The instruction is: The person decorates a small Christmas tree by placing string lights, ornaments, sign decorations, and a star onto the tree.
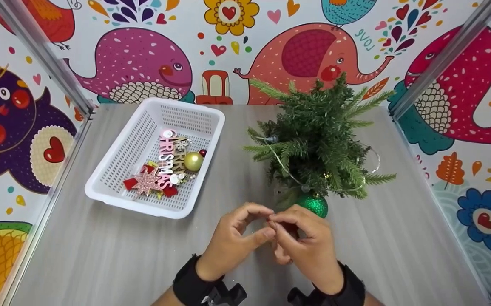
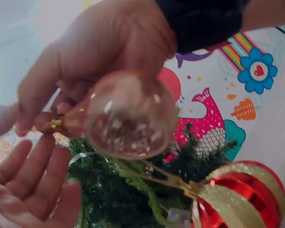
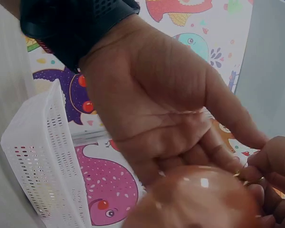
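A glossy copper-pink Christmas bauble [image 2: 133, 116] with a scooped-out front and gold cap hangs between the hands, mostly hidden under the fingers in the head view. My right hand [image 1: 311, 240] pinches it at the gold cap [image 2: 54, 124]. The left hand [image 1: 232, 240] meets the right fingertips beside that cap, its thumb and index apart and other fingers loosely extended. Just beyond the hands stands a small green Christmas tree [image 1: 317, 131] with a light string. A green glitter bauble [image 1: 315, 205] hangs low on it; the left wrist view shows a red and gold striped bauble [image 2: 242, 197].
A white perforated basket [image 1: 113, 148] stands at the left, holding a pink glitter star [image 1: 146, 182], a pink CHRISTMAS sign [image 1: 166, 163], a gold bauble [image 1: 193, 161] and other small ornaments. Patterned panels with metal posts [image 1: 49, 63] border the grey table [image 1: 113, 250].
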Available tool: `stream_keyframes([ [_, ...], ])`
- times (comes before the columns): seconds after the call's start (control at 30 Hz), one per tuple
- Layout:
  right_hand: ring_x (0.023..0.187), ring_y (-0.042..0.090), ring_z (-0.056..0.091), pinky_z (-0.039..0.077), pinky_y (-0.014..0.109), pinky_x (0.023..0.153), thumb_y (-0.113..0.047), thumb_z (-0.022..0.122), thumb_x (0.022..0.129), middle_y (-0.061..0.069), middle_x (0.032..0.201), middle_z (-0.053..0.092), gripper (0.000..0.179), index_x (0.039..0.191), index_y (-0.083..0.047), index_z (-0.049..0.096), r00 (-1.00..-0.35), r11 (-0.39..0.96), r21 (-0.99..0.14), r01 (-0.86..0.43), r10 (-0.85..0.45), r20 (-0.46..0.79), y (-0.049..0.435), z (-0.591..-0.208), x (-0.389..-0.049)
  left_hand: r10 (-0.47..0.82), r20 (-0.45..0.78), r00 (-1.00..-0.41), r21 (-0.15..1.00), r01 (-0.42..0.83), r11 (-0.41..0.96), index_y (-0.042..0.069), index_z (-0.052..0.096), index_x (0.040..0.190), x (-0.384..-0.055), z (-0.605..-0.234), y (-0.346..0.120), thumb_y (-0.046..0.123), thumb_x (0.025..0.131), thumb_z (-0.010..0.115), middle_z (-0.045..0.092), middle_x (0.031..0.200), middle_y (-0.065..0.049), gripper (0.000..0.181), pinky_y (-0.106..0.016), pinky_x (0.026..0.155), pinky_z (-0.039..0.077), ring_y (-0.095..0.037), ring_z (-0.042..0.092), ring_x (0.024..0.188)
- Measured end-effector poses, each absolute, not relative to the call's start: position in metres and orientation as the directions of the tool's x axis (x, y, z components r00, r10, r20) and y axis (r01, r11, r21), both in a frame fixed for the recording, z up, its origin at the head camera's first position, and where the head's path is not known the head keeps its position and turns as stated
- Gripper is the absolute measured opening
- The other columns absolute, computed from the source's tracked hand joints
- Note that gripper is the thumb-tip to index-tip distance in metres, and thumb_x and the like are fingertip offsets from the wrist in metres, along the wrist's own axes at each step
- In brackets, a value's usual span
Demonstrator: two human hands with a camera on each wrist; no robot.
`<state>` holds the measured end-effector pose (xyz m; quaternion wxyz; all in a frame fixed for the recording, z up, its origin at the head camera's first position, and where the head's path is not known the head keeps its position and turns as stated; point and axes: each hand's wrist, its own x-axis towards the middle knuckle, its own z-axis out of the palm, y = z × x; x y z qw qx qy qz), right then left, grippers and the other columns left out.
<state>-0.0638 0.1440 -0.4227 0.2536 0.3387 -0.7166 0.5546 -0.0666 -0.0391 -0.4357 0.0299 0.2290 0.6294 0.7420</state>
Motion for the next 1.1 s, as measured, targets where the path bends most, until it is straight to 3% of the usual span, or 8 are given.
stream_keyframes([
  [0.23,0.067,0.009,0.048,0.038,0.024,0.057,0.006,0.072,0.091,0.008,0.081,0.063,0.016,0.106,0.001,0.073,-0.648,0.151,-0.63,-0.761,-0.216,0.731,0.149,-0.41,-0.062,0.364,0.373,-0.853,0.922,0.299,-0.245,-0.007,0.066,0.115,-0.074,-0.419,-0.042,0.002,0.093,0.073,0.069,0.105,-0.029,0.024,-0.029,0.087,0.061,-0.009,0.072,0.098],
  [0.4,0.066,0.009,0.053,0.044,0.02,0.055,0.014,0.073,0.084,0.008,0.08,0.066,0.022,0.103,0.002,0.074,-0.667,0.198,-0.637,-0.745,-0.209,0.716,0.15,-0.388,-0.07,0.378,0.416,-0.827,0.908,0.354,-0.223,-0.009,0.065,0.113,-0.086,-0.402,-0.04,-0.001,0.093,0.072,0.07,0.104,-0.027,0.023,-0.029,0.083,0.062,-0.008,0.071,0.096],
  [0.53,0.074,0.011,0.061,0.05,0.018,0.064,0.015,0.074,0.082,0.007,0.086,0.072,0.027,0.103,-0.001,0.076,-0.68,0.367,-0.59,-0.72,-0.2,0.705,0.154,-0.368,-0.079,0.359,0.484,-0.798,0.875,0.44,-0.201,-0.009,0.066,0.108,-0.101,-0.386,-0.036,-0.006,0.093,0.069,0.069,0.104,-0.024,0.016,-0.03,0.084,0.062,-0.012,0.069,0.096],
  [0.67,0.082,0.02,0.061,0.039,0.029,0.078,0.002,0.077,0.087,0.008,0.093,0.076,0.021,0.107,-0.005,0.077,-0.651,0.621,-0.428,-0.657,-0.181,0.737,0.153,-0.355,-0.09,0.284,0.529,-0.8,0.848,0.511,-0.141,-0.005,0.07,0.101,-0.117,-0.375,-0.027,-0.009,0.092,0.065,0.068,0.102,-0.016,0.011,-0.031,0.077,0.063,-0.018,0.068,0.087],
  [0.8,0.085,0.026,0.058,0.03,0.04,0.078,-0.005,0.075,0.091,0.009,0.094,0.076,0.015,0.106,-0.006,0.075,-0.635,0.763,-0.324,-0.559,-0.144,0.759,0.149,-0.352,-0.103,0.173,0.564,-0.808,0.812,0.58,0.064,0.001,0.076,0.1,-0.13,-0.369,-0.015,-0.005,0.094,0.065,0.07,0.102,-0.009,0.013,-0.027,0.076,0.061,-0.015,0.068,0.082],
  [0.93,0.089,0.029,0.057,0.033,0.043,0.08,-0.005,0.074,0.093,0.01,0.094,0.074,0.009,0.102,-0.007,0.073,-0.636,0.83,-0.27,-0.488,-0.126,0.761,0.144,-0.354,-0.111,0.089,0.651,-0.753,0.695,0.64,0.329,0.005,0.078,0.104,-0.139,-0.369,-0.004,0.001,0.096,0.067,0.073,0.103,-0.006,0.014,-0.025,0.093,0.057,-0.015,0.07,0.098],
  [1.1,0.089,0.031,0.058,0.034,0.045,0.079,-0.008,0.071,0.096,0.011,0.094,0.075,0.004,0.1,-0.008,0.073,-0.638,0.895,-0.197,-0.4,-0.117,0.761,0.141,-0.354,-0.118,0.095,0.714,-0.694,0.56,0.647,0.519,0.005,0.077,0.111,-0.142,-0.373,0.004,0.002,0.101,0.063,0.073,0.108,-0.008,0.018,-0.025,0.092,0.058,-0.019,0.071,0.102],
])
